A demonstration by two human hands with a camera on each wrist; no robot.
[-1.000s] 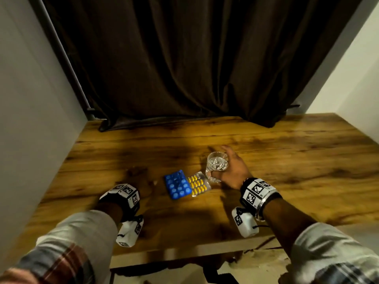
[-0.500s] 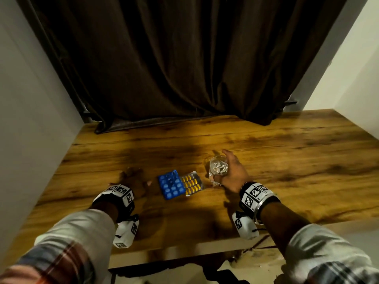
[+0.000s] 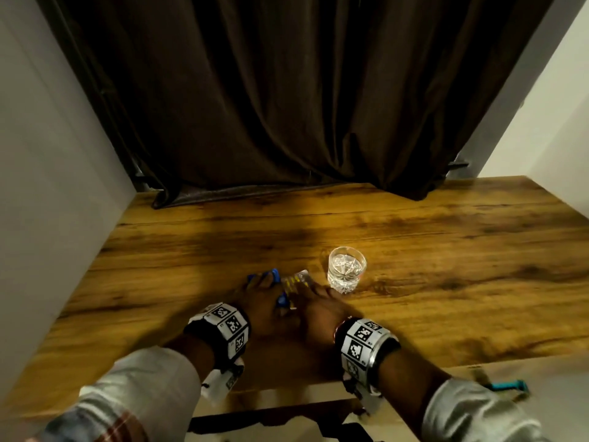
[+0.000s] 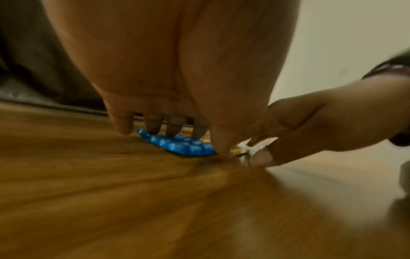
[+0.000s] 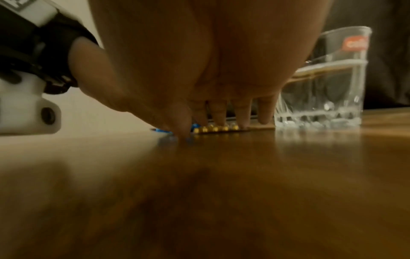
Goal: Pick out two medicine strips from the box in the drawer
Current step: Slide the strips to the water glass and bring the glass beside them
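Medicine strips, two of them, lie flat on the brown wooden table (image 3: 414, 250), touching each other: a blue bubbly strip of pills (image 4: 179, 144) on the left and a silver foil strip of yellow pills (image 5: 218, 128) on the right. A second ago the right hand (image 3: 318, 309) was holding the clear cut-glass cup of water (image 3: 346, 269), and the left hand (image 3: 261, 301) lay on the table beside the strips. Now the cup stands alone, just beside the yellow strip, and both hands are down on the strips. So I think the strips are already out of the box, and the hands are going to pick them up.

From the head view, the hands hide most of both strips. The left wrist view shows more: the left fingertips (image 4: 173, 129) curl down onto the blue strip, with the thumb at its near edge, like a pinch. The right wrist view shows the right fingertips (image 5: 218, 117) and thumb pinching the yellow strip the same way. It also shows a red label on the cup. No drawer or box shows in any view.
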